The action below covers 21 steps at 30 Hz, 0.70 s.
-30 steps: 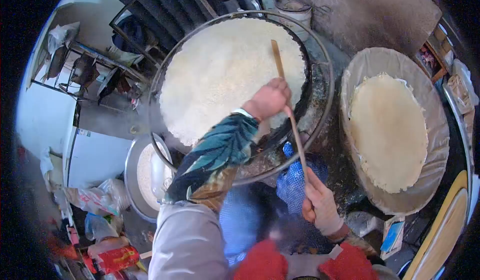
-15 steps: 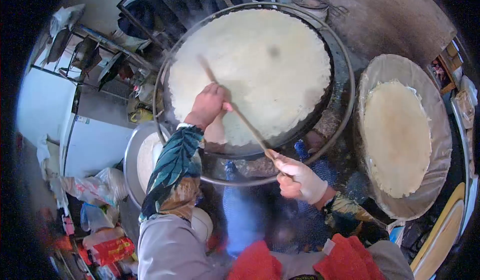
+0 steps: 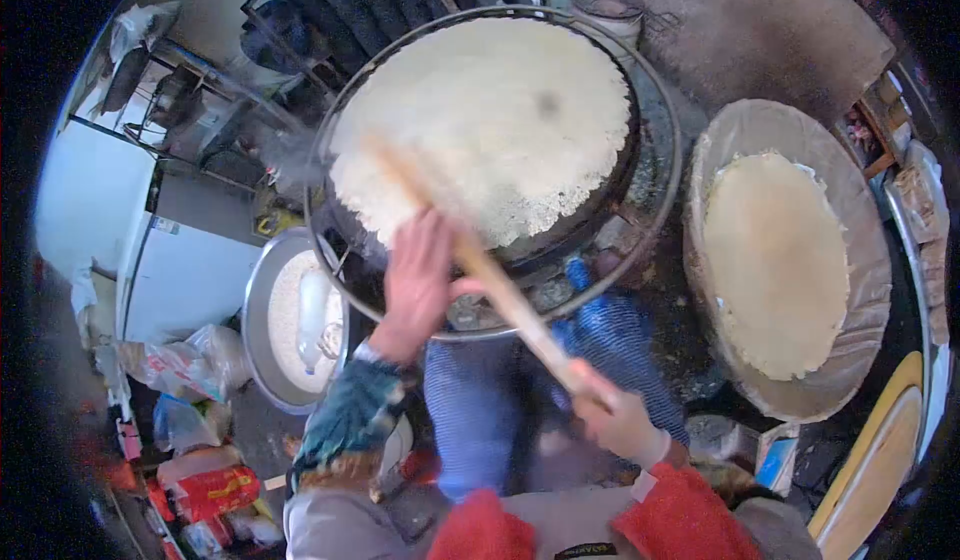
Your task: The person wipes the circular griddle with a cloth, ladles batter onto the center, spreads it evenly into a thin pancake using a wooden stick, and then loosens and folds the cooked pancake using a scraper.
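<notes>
Both hands are on a long, flat wooden spatula (image 3: 510, 303), held slantwise and blurred by motion. My left hand (image 3: 418, 280) grips it at mid-length, over the near left edge of the griddle. Lower right, in front of my lap, my right hand (image 3: 622, 422) is closed round the handle end. The far end of the spatula lies over a large pale, thin flatbread (image 3: 490, 110) that covers most of the round dark griddle (image 3: 625, 175). Its near edge is ragged. Whether the spatula touches the bread, I cannot tell.
A metal ring (image 3: 668, 195) surrounds the griddle. On the right, a cloth-covered oval tray (image 3: 868, 260) bears another flatbread (image 3: 775, 265). A metal basin (image 3: 258, 345) with pale contents and a clear plastic bottle (image 3: 313, 310) stands at left. Plastic bags (image 3: 195, 370) lie beyond it.
Both hands have come down towards my body with the spatula, which now shows its broad face. The bread's near edge sits farther from me. The basin at left is more visible.
</notes>
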Motion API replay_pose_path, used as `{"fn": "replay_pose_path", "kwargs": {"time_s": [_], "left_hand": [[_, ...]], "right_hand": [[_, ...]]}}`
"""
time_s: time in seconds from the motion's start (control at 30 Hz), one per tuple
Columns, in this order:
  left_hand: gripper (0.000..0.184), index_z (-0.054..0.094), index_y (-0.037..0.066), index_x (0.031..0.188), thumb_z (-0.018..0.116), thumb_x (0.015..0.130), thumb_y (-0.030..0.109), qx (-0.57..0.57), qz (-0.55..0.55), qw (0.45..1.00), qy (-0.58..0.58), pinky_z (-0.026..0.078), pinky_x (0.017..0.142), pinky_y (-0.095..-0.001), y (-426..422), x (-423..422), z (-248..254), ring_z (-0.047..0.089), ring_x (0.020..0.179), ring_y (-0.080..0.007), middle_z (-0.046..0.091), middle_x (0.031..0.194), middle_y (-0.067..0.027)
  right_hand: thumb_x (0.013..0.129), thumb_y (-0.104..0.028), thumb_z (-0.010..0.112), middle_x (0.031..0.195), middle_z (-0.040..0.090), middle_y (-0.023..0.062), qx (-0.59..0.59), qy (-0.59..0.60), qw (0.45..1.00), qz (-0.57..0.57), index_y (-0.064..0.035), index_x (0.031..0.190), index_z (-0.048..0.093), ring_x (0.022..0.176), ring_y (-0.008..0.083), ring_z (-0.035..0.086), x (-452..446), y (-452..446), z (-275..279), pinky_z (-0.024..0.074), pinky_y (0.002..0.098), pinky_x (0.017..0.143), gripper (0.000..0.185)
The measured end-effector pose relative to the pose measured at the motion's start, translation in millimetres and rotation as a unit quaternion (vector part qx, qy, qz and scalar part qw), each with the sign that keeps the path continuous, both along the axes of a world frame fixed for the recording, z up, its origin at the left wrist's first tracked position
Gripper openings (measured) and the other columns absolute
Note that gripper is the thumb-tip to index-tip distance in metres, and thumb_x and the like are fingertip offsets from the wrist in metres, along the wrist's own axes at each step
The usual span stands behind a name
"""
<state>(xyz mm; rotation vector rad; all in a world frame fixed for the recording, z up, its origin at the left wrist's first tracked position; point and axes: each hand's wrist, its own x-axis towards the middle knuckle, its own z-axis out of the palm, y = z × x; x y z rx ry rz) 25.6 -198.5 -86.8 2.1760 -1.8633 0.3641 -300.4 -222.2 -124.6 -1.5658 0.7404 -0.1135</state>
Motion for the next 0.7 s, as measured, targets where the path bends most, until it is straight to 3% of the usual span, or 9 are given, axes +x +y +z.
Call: {"fn": "replay_pose_path", "kwargs": {"time_s": [0.03,0.1,0.17,0.2,0.23,0.27,0.3,0.37,0.7], "left_hand": [[0.09,0.045,0.001,0.131,0.066,0.063,0.057,-0.009,-0.049,0.999,-0.006,0.024,0.108,-0.0556,-42.3,-16.2,2.5,0.036,0.131,-0.0375,0.043,0.137,-0.0181],[0.089,0.045,0.003,0.132,0.061,0.068,0.061,-0.03,-0.155,0.987,0.019,0.02,0.11,-0.0566,-128.9,-50.9,2.1,0.034,0.133,-0.0341,0.043,0.138,-0.0143],[0.082,0.055,-0.001,0.123,0.051,0.073,0.065,-0.07,-0.239,0.965,-0.087,0.016,0.112,-0.0548,-205.1,-76.5,-20.4,0.036,0.132,-0.0325,0.051,0.131,-0.0144],[0.082,0.055,-0.001,0.123,0.051,0.073,0.065,-0.074,-0.239,0.965,-0.084,0.016,0.112,-0.0548,-224.0,-82.1,-34.7,0.036,0.132,-0.0325,0.051,0.131,-0.0144],[0.077,0.06,0.0,0.115,0.051,0.074,0.064,0.013,-0.23,0.962,-0.148,0.015,0.113,-0.0543,-241.5,-83.0,-48.3,0.037,0.131,-0.0325,0.056,0.125,-0.0133],[0.073,0.066,0.0,0.108,0.051,0.075,0.064,0.103,-0.213,0.948,-0.211,0.014,0.113,-0.0538,-247.8,-79.0,-43.3,0.038,0.131,-0.0325,0.062,0.118,-0.0122],[0.073,0.066,0.0,0.108,0.051,0.075,0.064,0.104,-0.205,0.95,-0.212,0.014,0.113,-0.0538,-249.6,-67.1,-39.4,0.038,0.131,-0.0325,0.062,0.118,-0.0122],[0.067,0.066,0.002,0.106,0.051,0.078,0.061,0.17,-0.153,0.955,-0.187,0.016,0.113,-0.0524,-238.3,-35.2,-31.2,0.036,0.133,-0.0299,0.061,0.118,-0.0129],[0.052,0.064,0.007,0.103,0.055,0.079,0.053,0.085,0.05,0.983,-0.156,0.016,0.114,-0.0533,-90.2,142.2,-53.9,0.045,0.127,-0.0256,0.06,0.118,-0.0115]], "right_hand": [[0.094,-0.016,0.05,0.067,0.056,-0.0027,0.057,0.036,0.992,-0.109,-0.0173,0.142,0.042,0.049,0.0072,0.052,-12.7,-4.6,4.4,0.0449,0.0242,0.045,0.049],[0.095,-0.017,0.05,0.063,0.053,-0.0024,0.052,0.046,0.977,-0.2,-0.0176,0.143,0.039,0.047,0.0072,0.05,-28.3,-18.7,23.0,0.0427,0.0241,0.043,0.05],[0.095,-0.019,0.05,0.059,0.05,-0.0021,0.053,0.053,0.954,-0.289,-0.0179,0.145,0.036,0.044,0.0072,0.047,-37.3,-36.0,27.9,0.0404,0.0241,0.04,0.052],[0.096,-0.021,0.051,0.058,0.048,-0.002,0.138,0.002,0.952,-0.274,-0.0181,0.146,0.032,0.042,0.0068,0.044,-39.7,-53.3,28.0,0.0376,0.0235,0.038,0.054],[0.096,-0.023,0.051,0.056,0.045,-0.002,0.22,-0.051,0.941,-0.253,-0.0184,0.148,0.029,0.04,0.0065,0.04,-38.1,-68.8,27.4,0.0347,0.0228,0.036,0.056],[0.096,-0.025,0.053,0.055,0.04,-0.0036,0.248,-0.071,0.935,-0.242,-0.0212,0.148,0.027,0.038,0.0054,0.034,-32.6,-78.5,24.0,0.0306,0.0225,0.035,0.058],[0.096,-0.025,0.053,0.055,0.04,-0.0036,0.248,-0.071,0.937,-0.234,-0.0212,0.148,0.027,0.038,0.0054,0.034,-27.3,-89.0,18.4,0.0306,0.0225,0.035,0.058],[0.096,-0.027,0.052,0.052,0.036,-0.0042,0.48,-0.207,0.832,-0.186,-0.0252,0.146,0.029,0.038,0.0057,0.032,-13.6,-104.2,6.5,0.0288,0.0233,0.036,0.055],[0.101,-0.024,0.042,0.05,0.031,-0.0053,0.534,-0.105,0.839,-0.007,-0.026,0.143,0.034,0.036,0.0057,0.028,132.8,-107.0,7.9,0.0259,0.0219,0.035,0.044]]}}
